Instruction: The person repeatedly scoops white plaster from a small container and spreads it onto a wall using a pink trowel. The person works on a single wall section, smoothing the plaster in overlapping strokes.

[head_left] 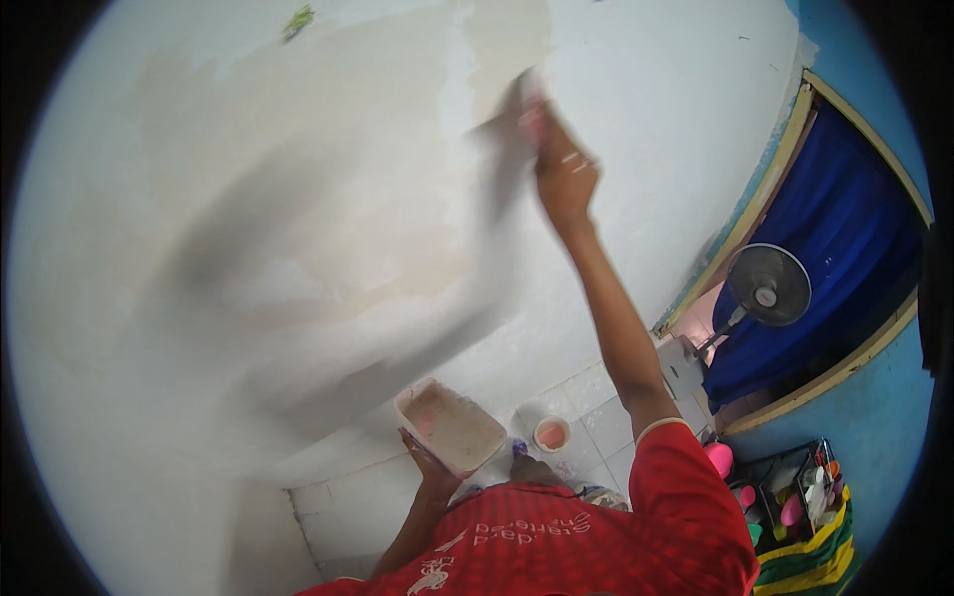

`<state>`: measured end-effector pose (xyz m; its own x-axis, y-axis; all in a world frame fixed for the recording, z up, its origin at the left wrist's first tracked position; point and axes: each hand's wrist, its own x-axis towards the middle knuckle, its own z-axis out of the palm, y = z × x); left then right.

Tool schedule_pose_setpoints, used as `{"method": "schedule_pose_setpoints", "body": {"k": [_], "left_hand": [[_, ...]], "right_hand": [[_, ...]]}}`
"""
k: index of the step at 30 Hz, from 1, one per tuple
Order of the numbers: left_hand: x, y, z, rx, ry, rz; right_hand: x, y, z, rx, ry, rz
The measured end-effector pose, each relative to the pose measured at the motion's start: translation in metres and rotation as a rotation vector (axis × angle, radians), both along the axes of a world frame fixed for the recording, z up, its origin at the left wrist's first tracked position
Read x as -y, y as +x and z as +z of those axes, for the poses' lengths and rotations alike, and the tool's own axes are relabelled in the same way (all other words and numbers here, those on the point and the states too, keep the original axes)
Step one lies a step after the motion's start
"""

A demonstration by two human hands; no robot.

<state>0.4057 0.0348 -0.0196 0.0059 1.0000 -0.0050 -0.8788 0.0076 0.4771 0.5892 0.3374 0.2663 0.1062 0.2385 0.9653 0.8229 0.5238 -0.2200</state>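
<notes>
My right hand [566, 184] is raised to the white wall [636, 89], its fingers closed around a short pink-and-white hand tool [534, 107]. Motion blurs this tool, so its exact kind is unclear; its end is at the wall's surface or very near it. Lower down, my left hand [429, 465] grips the side of a rectangular tub [459, 427]. Pale residue coats the inside of the tub, with a pinkish smear near one end. Part of the left hand is hidden under the tub.
Beige patches [397, 263] mark the wall, crossed by my shadow. A small round container [552, 433] with pink contents stands on the tiled floor [606, 427]. To the right are a standing fan [768, 286], a doorway with a blue curtain [845, 238], and a dark crate [785, 462] of colourful items.
</notes>
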Motion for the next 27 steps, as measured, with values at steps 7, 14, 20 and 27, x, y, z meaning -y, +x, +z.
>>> {"method": "schedule_pose_setpoints", "body": {"k": [7,14,20,27], "left_hand": [[0.017,-0.002,0.008,0.031,-0.020,0.070],[0.034,-0.013,0.010,-0.037,0.104,0.143],[0.017,-0.014,0.020,-0.400,0.100,0.375],[0.011,-0.005,0.036,-0.495,0.044,0.465]], "right_hand": [[0.076,-0.018,-0.085,-0.456,-0.835,1.004],[0.156,-0.004,-0.099,-1.185,-1.139,1.132],[0.212,0.012,-0.146,-0.888,-1.105,1.029],[0.280,0.015,-0.139,-0.253,-1.093,0.879]]}}
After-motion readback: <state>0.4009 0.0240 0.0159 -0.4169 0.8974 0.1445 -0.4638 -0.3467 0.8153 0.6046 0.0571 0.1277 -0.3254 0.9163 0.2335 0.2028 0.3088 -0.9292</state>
